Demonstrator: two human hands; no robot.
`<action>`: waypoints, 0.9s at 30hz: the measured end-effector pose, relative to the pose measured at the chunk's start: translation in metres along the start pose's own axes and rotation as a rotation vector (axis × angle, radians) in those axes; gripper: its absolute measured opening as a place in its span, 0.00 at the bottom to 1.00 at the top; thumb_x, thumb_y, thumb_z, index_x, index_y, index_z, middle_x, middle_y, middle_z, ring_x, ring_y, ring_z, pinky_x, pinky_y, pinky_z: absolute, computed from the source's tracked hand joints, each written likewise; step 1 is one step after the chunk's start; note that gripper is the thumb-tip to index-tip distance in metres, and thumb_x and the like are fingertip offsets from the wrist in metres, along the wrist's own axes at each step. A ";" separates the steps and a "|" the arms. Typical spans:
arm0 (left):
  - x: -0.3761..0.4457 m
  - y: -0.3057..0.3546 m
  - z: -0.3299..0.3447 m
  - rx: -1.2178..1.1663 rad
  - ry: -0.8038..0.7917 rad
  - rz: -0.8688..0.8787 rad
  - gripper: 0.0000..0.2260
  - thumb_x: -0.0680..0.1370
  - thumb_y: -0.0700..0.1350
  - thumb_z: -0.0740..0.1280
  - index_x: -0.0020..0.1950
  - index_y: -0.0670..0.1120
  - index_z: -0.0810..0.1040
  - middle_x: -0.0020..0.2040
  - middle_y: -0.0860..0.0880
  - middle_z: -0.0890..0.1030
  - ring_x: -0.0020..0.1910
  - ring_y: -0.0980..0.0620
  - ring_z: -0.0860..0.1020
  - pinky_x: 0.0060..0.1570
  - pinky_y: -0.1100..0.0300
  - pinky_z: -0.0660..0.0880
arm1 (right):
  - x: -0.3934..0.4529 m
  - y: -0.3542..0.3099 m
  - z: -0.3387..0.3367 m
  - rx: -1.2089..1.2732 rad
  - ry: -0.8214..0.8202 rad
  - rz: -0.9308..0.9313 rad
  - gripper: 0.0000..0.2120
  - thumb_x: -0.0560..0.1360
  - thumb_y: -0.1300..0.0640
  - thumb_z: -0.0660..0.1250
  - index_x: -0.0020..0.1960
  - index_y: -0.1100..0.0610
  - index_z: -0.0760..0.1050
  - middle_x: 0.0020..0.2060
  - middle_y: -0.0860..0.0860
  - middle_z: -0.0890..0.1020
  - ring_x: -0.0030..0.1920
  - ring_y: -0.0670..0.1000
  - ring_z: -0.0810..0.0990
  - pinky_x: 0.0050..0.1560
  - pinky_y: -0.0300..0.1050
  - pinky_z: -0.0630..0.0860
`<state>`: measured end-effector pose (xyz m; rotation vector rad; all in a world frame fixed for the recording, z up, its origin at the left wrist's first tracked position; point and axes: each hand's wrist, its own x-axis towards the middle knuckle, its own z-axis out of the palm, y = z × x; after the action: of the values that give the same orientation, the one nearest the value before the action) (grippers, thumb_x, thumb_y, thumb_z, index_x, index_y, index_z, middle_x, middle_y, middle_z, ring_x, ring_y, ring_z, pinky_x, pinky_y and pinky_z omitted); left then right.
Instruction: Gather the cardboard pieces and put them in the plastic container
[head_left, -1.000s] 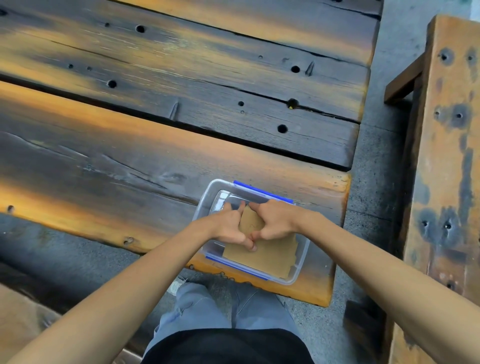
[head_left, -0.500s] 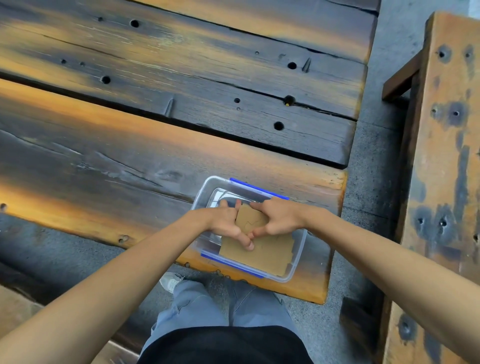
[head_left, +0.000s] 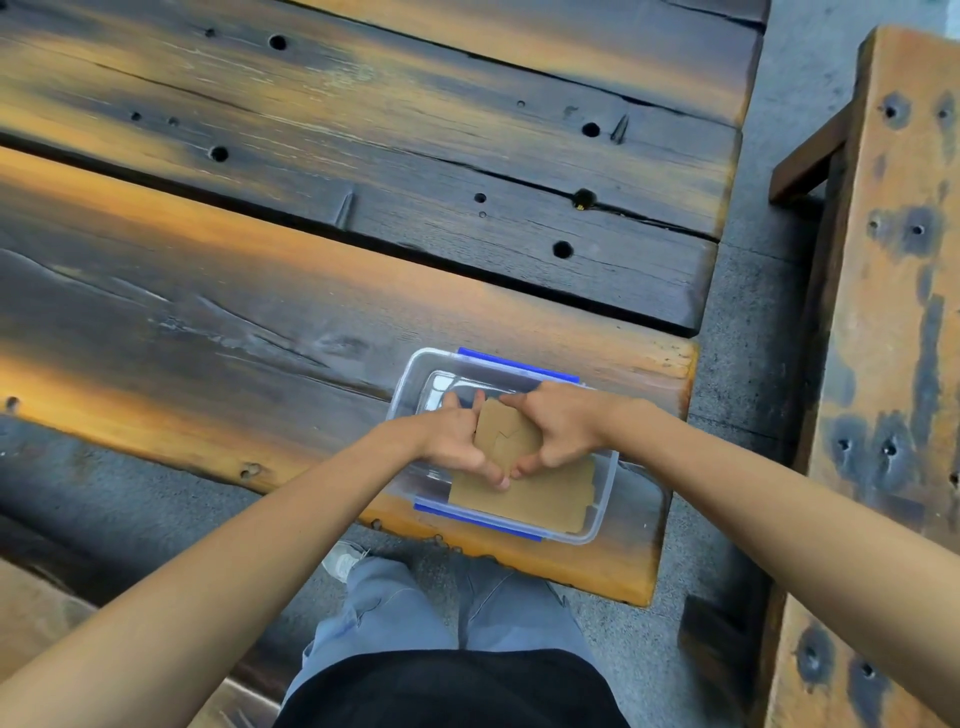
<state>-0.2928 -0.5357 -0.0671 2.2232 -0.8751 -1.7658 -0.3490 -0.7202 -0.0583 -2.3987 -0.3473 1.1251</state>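
Note:
A clear plastic container (head_left: 605, 512) with blue clips stands near the front right corner of a weathered wooden table (head_left: 260, 322). A flat brown cardboard sheet (head_left: 540, 501) lies inside it. Over the container, my left hand (head_left: 454, 439) and my right hand (head_left: 563, 423) together clasp small brown cardboard pieces (head_left: 506, 436) between them. The hands cover the container's middle, and their thumbs meet at the pieces' near edge.
A second plank tabletop section (head_left: 415, 156) lies beyond a dark gap. A rusty orange wooden bench or beam (head_left: 893, 364) runs along the right. Grey concrete floor (head_left: 748, 312) shows between them. My legs in blue trousers (head_left: 447, 608) stand at the table's front edge.
Both hands stay pressed around the small cardboard pieces over the container; the view shifted slightly. The pieces sit a little more squeezed together between the palms.

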 end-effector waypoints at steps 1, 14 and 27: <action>0.000 0.001 0.000 -0.006 0.013 -0.002 0.30 0.71 0.63 0.74 0.71 0.58 0.71 0.79 0.41 0.57 0.76 0.40 0.52 0.72 0.47 0.63 | 0.001 0.000 -0.004 -0.015 0.001 -0.002 0.36 0.67 0.36 0.76 0.68 0.53 0.72 0.46 0.50 0.81 0.44 0.52 0.78 0.44 0.44 0.74; -0.003 0.003 -0.004 -0.057 0.044 -0.108 0.45 0.70 0.64 0.74 0.80 0.48 0.60 0.74 0.40 0.62 0.74 0.43 0.60 0.69 0.51 0.67 | 0.002 -0.005 -0.013 0.053 -0.082 0.072 0.40 0.68 0.38 0.77 0.74 0.51 0.67 0.58 0.51 0.81 0.51 0.51 0.78 0.52 0.46 0.77; -0.092 0.011 -0.053 0.103 0.319 -0.003 0.45 0.66 0.69 0.73 0.76 0.48 0.68 0.72 0.42 0.75 0.68 0.44 0.75 0.64 0.53 0.73 | -0.028 -0.060 -0.061 -0.071 0.086 0.108 0.49 0.67 0.26 0.67 0.79 0.52 0.63 0.70 0.53 0.78 0.68 0.56 0.76 0.68 0.52 0.73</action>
<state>-0.2589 -0.5071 0.0298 2.4776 -0.9069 -1.3389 -0.3211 -0.6983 0.0250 -2.5462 -0.2354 1.0680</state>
